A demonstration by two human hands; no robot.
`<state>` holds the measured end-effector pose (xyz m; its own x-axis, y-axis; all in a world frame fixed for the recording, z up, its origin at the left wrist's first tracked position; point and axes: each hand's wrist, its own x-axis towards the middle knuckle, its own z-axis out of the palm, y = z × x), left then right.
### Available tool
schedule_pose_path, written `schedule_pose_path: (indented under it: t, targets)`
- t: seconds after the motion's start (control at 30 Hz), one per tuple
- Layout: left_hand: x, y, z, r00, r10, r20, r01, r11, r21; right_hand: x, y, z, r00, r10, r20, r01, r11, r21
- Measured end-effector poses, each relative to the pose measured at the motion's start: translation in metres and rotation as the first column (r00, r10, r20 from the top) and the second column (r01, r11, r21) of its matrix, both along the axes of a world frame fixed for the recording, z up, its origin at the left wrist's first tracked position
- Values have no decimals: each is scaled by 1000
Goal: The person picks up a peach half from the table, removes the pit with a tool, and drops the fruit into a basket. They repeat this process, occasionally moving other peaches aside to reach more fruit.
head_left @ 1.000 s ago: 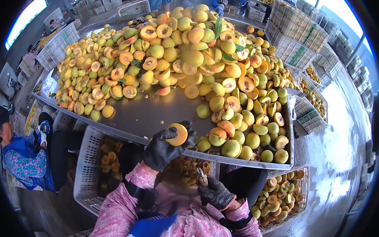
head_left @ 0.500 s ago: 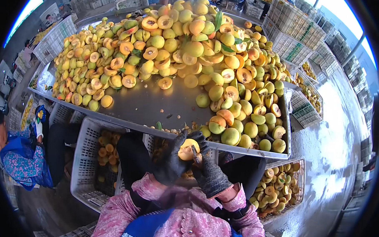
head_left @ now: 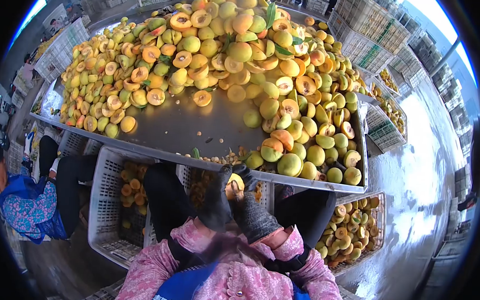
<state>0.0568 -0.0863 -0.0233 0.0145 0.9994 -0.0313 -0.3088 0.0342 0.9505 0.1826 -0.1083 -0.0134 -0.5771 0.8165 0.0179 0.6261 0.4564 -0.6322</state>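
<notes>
My left hand (head_left: 216, 201), in a dark glove, is closed round a halved yellow fruit (head_left: 235, 182) just below the metal table's near edge. Against the same fruit is my right hand (head_left: 252, 213), in a dark glove with a grey knitted cuff, its fingers closed on a small tool mostly hidden by the fingers. Halved and whole fruit (head_left: 238, 49) lie heaped on the metal table (head_left: 182, 128) in front. Beneath my hands, fruit pieces show in a crate between my knees.
At my left stands a grey crate (head_left: 107, 193) with fruit halves; another crate (head_left: 381, 221) of fruit is at my right. A co-worker (head_left: 32, 201) sits at far left. Stacked crates (head_left: 368, 27) stand behind the table's right side.
The left hand has brought the fruit half down from the table's edge. The right hand, with the tool, has come up to it. The view has shifted slightly.
</notes>
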Motion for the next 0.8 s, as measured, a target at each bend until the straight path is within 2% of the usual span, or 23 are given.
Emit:
schedule_pose_path:
  t: [0.03, 0.07, 0.1, 0.2, 0.27, 0.3, 0.37, 0.4, 0.43, 0.47, 0.57, 0.63, 0.67, 0.7, 0.77, 0.8]
  targets:
    - [-5, -1, -7, 999, -28, -22, 28, 999, -24, -1, -1, -1, 1000, -10, 17, 10, 999, -32]
    - [-6, 0, -3, 999, -46, -5, 46, 998, -47, -2, 0, 2, 990, -103, -93, 71, 951, -302]
    - [-8, 1, 0, 998, -64, 13, 65, 995, -70, -3, 2, 6, 960, -221, -172, 92, 827, -554]
    - [-9, 2, 27, 981, -56, 188, 88, 983, -164, 0, 7, 35, 994, -72, -80, 26, 882, -470]
    - [-7, 0, 42, 951, -19, 307, 105, 958, -265, 2, 7, 24, 995, 97, -6, -96, 962, -257]
    - [-8, 1, 39, 951, -14, 309, 107, 952, -286, 4, 8, 18, 984, 172, 46, -164, 976, -146]
    - [-9, 3, 27, 950, -3, 314, 111, 939, -326, 6, 5, 11, 986, 123, -108, -140, 977, -160]
    - [-9, 3, 23, 965, -17, 263, 96, 952, -290, 7, 4, 9, 978, 97, -184, -129, 977, -169]
    - [-9, 2, 19, 977, -29, 211, 83, 964, -252, 8, 4, 9, 963, 108, -248, -174, 950, -261]
    - [-10, 1, 17, 987, -39, 157, 73, 974, -213, 8, 5, 12, 944, 112, -312, -223, 911, -347]
    - [-12, 0, 18, 949, -10, 315, 89, 967, -239, 8, 9, 26, 867, 75, -493, -381, 738, -557]
    - [-10, 1, 28, 908, 89, 410, 79, 923, -376, 8, 8, 26, 776, -228, -588, -427, 496, -756]
    - [-8, 2, 33, 882, 145, 448, 77, 894, -441, 7, 5, 24, 685, -493, -537, -452, 290, -843]
    - [-6, 1, 33, 916, 118, 382, 31, 932, -362, 6, 3, 21, 575, -715, -399, -506, 72, -859]
    - [-2, 1, 33, 968, 80, 237, -37, 982, -183, 8, 0, 13, 613, -636, -469, -490, 160, -857]
    - [-3, 1, 36, 949, 65, 309, 14, 969, -247, 9, 0, 11, 631, -594, -499, -482, 204, -852]
